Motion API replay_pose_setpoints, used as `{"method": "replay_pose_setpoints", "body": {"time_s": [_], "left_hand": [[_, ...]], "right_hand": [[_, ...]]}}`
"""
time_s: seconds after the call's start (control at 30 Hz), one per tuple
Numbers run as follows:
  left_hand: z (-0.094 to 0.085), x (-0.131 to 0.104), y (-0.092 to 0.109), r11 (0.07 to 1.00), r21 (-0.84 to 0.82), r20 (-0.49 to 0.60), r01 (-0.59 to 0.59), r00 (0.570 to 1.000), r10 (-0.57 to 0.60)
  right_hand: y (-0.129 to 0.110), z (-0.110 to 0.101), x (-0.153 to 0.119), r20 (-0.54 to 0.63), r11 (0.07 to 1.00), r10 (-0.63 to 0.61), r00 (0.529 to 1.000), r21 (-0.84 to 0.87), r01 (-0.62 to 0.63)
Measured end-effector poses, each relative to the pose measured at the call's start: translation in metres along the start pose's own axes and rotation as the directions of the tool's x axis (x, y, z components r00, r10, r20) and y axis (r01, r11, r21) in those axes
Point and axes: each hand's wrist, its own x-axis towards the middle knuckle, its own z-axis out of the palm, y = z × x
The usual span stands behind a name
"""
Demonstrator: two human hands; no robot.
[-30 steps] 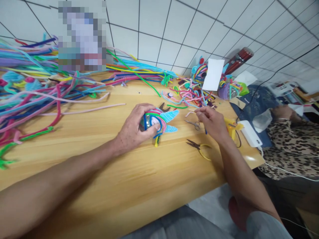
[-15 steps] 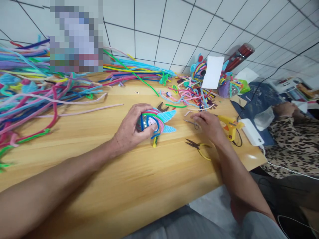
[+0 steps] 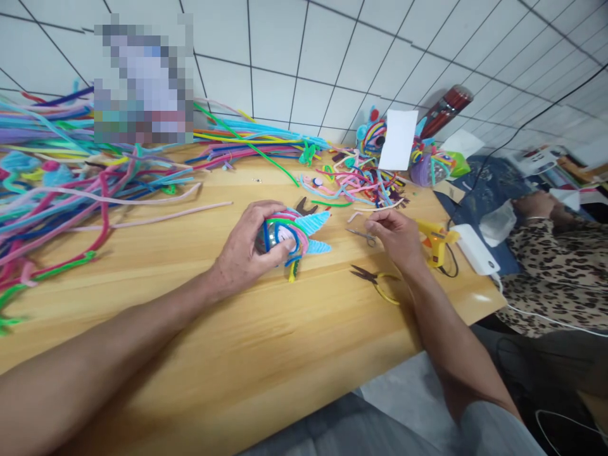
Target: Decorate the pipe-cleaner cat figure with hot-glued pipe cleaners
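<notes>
My left hand is wrapped round a fish-shaped craft of coloured pipe cleaners over a clear, shiny body. Its two light-blue fins point right, and a yellow and green piece hangs below. Over the table to the right, my right hand has thumb and fingertips pinched together; whatever they may hold is too small to make out. Small scissors lie just beside those fingertips. Yellow-handled pliers rest nearer to me. Behind the fish craft lies a dark forked piece.
Pipe cleaners heap at the left and along the wall. Cut scraps lie at the back. A yellow glue gun and white power bank-like box sit right. A person in a leopard-print sleeve is beyond.
The view has shifted slightly. My right fingertips have drawn a little away from the small scissors, to the right. My left hand keeps its hold on the fish craft.
</notes>
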Motion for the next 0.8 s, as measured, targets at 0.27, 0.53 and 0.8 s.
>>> {"method": "replay_pose_setpoints", "body": {"time_s": [0.27, 0.53, 0.8], "left_hand": [[-0.002, 0.0, 0.003, 0.999, 0.006, 0.021, 0.047, 0.999, -0.048], [0.0, -0.001, 0.001, 0.999, -0.002, 0.008, 0.04, 0.999, -0.04], [0.001, 0.0, 0.001, 1.0, 0.009, 0.005, 0.026, 1.0, -0.026]], "right_hand": [[-0.009, -0.004, -0.006, -0.033, 0.987, -0.044, 0.998, -0.154, 0.039], [0.001, -0.022, 0.009, 0.184, 0.803, -0.32, 0.929, -0.468, 0.369], [-0.072, -0.069, 0.0, 0.183, 0.597, -0.302, 0.935, -0.729, 0.336]]}}
